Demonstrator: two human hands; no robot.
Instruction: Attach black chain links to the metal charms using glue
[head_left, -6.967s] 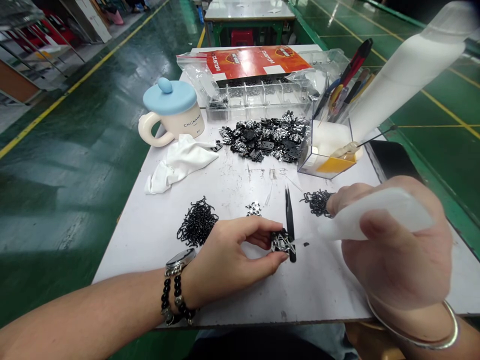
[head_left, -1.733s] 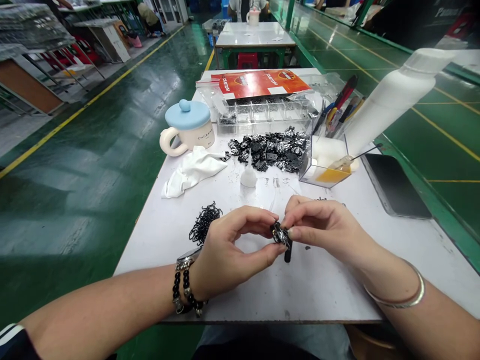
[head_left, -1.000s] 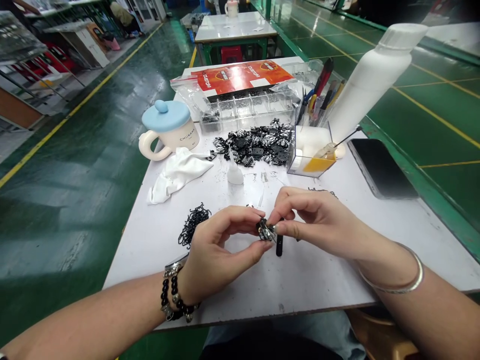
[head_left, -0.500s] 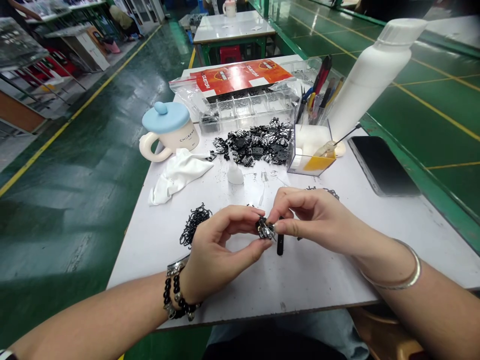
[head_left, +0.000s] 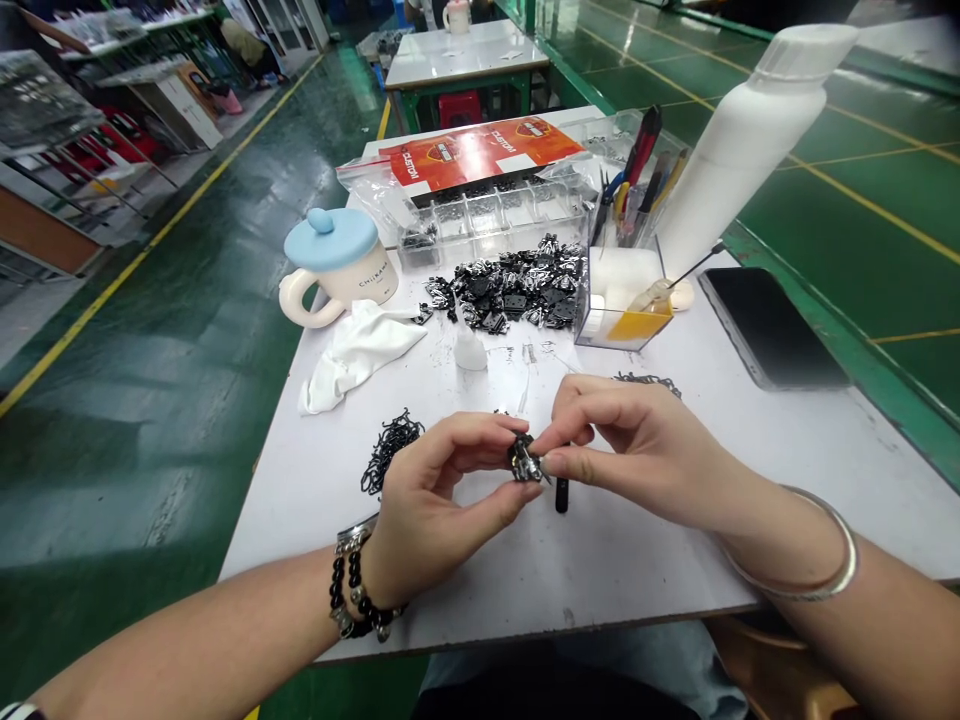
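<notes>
Between the thumb and fingers of my left hand [head_left: 442, 490] is a small, shiny black metal part [head_left: 523, 458], held up over the table. My right hand [head_left: 637, 440] is closed in a pinch at the part's right edge; its fingertips hide whatever tiny piece may be between them. Below the right fingers lies a dark flat strip [head_left: 562, 494] on the white tabletop, partly covered. A pile of thin black bent pieces [head_left: 391, 450] sits left of my left hand. Similar thin pieces [head_left: 649, 381] lie behind my right hand.
A heap of black metal parts [head_left: 517, 290] lies before a clear divided tray [head_left: 487, 225]. Around it stand a blue-lidded mug [head_left: 337, 265], white cloth [head_left: 360, 350], small white dropper bottle [head_left: 470, 350], tool holder [head_left: 626, 300], tall white bottle [head_left: 750, 150] and phone [head_left: 776, 325].
The black metal part has turned slightly in my left fingers and shifted a little left. My right fingertips have moved slightly left along with it.
</notes>
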